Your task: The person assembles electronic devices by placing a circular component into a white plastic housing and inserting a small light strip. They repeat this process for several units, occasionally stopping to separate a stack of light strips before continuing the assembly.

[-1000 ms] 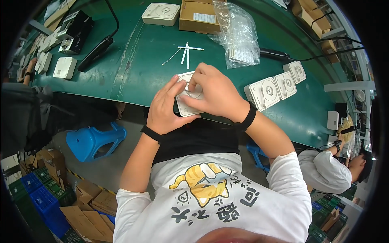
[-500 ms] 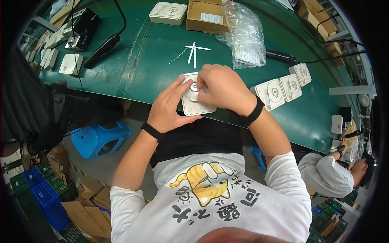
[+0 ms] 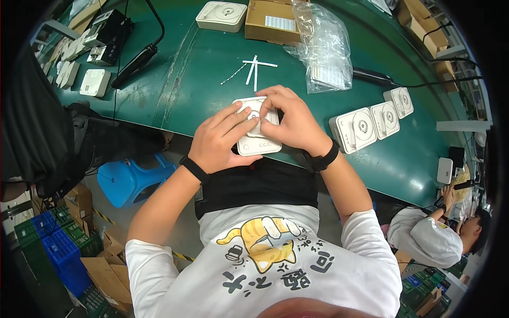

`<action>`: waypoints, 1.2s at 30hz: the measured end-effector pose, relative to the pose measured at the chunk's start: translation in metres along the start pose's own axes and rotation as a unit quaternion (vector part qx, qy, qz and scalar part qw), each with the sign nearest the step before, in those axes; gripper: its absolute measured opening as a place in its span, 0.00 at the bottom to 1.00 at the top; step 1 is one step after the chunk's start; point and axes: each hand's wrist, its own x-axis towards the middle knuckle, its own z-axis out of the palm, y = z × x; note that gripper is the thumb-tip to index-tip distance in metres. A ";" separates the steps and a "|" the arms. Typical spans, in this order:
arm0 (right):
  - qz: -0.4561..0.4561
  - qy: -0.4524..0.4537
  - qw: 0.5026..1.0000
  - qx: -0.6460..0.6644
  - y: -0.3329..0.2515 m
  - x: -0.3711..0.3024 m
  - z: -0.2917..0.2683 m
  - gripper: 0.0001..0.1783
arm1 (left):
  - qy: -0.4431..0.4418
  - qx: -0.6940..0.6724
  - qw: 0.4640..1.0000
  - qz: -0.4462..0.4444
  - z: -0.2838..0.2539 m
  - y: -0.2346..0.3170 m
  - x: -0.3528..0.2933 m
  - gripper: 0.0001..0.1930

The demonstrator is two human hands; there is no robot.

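Observation:
A white, rounded-square device [image 3: 258,147] with a round dial-like part in its top lies at the table's near edge in front of me. My left hand [image 3: 216,139] holds it from the left, fingers laid across its top and the thumb along its near edge. Over the right side of its round part, my right hand [image 3: 286,117] has its thumb and index finger pinched together. Whatever sits between those fingertips is too small or hidden to make out. Just beyond the device, several thin white strips [image 3: 255,71] lie crossed on the green table [image 3: 196,79].
Similar white devices [image 3: 362,127] stand in a row at right, another [image 3: 222,16] at the back beside an open cardboard box [image 3: 270,24]. A clear plastic bag [image 3: 328,58] and a black cabled tool [image 3: 135,66] lie there too. A co-worker [image 3: 429,238] sits at far right; a blue stool [image 3: 127,180] stands left.
My right hand has turned and lowered slightly, its thumb and index finger now showing at the dial. My left fingers have moved further over the device's top.

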 end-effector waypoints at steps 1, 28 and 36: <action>0.014 -0.012 0.999 0.031 0.002 0.000 -0.001 0.08 | -0.002 0.010 1.000 0.002 -0.001 0.001 -0.001 0.36; 0.129 0.009 0.982 0.134 0.002 -0.009 0.012 0.12 | 0.070 0.028 0.983 -0.168 -0.007 0.032 0.021 0.08; 0.134 0.004 0.983 0.126 0.000 -0.010 0.010 0.12 | 0.069 0.046 0.982 -0.172 -0.003 0.038 0.027 0.10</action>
